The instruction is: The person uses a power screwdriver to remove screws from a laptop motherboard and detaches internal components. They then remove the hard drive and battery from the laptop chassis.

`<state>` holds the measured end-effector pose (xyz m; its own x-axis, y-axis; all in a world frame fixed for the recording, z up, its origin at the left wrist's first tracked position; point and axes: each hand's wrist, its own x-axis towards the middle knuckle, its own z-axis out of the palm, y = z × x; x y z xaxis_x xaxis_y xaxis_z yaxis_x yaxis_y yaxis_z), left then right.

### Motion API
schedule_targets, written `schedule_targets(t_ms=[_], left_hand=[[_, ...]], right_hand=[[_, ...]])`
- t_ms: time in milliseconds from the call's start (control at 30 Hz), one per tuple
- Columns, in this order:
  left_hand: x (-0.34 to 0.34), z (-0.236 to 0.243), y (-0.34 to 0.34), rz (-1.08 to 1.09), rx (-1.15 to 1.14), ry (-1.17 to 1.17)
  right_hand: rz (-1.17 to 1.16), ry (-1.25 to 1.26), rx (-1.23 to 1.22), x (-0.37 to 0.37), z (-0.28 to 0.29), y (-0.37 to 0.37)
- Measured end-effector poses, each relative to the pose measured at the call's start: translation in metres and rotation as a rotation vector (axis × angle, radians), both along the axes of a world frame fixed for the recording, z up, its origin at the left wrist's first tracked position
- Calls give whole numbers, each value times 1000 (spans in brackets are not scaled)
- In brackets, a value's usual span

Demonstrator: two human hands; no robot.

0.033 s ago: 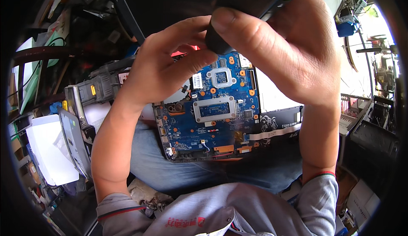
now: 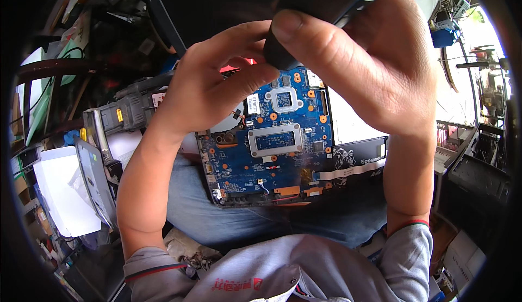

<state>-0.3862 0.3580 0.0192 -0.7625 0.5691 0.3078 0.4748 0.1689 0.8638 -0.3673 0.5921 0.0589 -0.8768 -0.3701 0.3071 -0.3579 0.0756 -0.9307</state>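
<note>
Close to the camera, my right hand [image 2: 361, 73] is wrapped around a black, round-ended object [image 2: 312, 3], its thumb pressed along the side. What kind of object it is, I cannot make out. My left hand [image 2: 209, 79] has its thumb and fingers curled at the object's lower end, pinching or steadying it. Below both hands, an opened laptop base [image 2: 209, 198] lies across my lap, its blue circuit board [image 2: 234, 166] exposed. Two metal-framed chips show on the board. A pale ribbon cable [image 2: 350, 171] crosses a black drive [image 2: 370, 150] at the right. My hands hide the base's far part.
A dark panel [image 2: 228, 3] with a straight edge stands beyond my hands. At left are a grey tool case [image 2: 117, 114], a thin upright panel [image 2: 95, 177] and white sheets [image 2: 60, 193]. Plastic bins [image 2: 448, 144] and dark equipment [image 2: 478, 174] crowd the right side.
</note>
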Motion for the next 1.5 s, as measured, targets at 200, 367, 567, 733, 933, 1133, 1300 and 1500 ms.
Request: schedule_targets(t_ms=[200, 367, 567, 733, 933, 1133, 1300, 1500], left_hand=[[-1, 1, -2, -6, 2, 10], [1, 4, -1, 15, -20, -12], [0, 2, -3, 21, -48, 39], [0, 1, -4, 16, -79, 102], [0, -2, -8, 24, -153, 187], [1, -9, -18, 24, -50, -4], [-1, -14, -38, 111, -144, -61], [5, -13, -26, -6, -27, -128]], right_hand=[[-10, 3, 8, 0, 0, -1], [-18, 18, 20, 1, -2, 0], [-13, 43, 40, 2, -5, -4], [-12, 65, 68, 3, -2, -3], [9, 77, 96, 4, 1, -6], [10, 70, 98, 4, 1, -8], [0, 75, 96, 7, 3, -6], [-26, 80, 83, 10, 7, -1]])
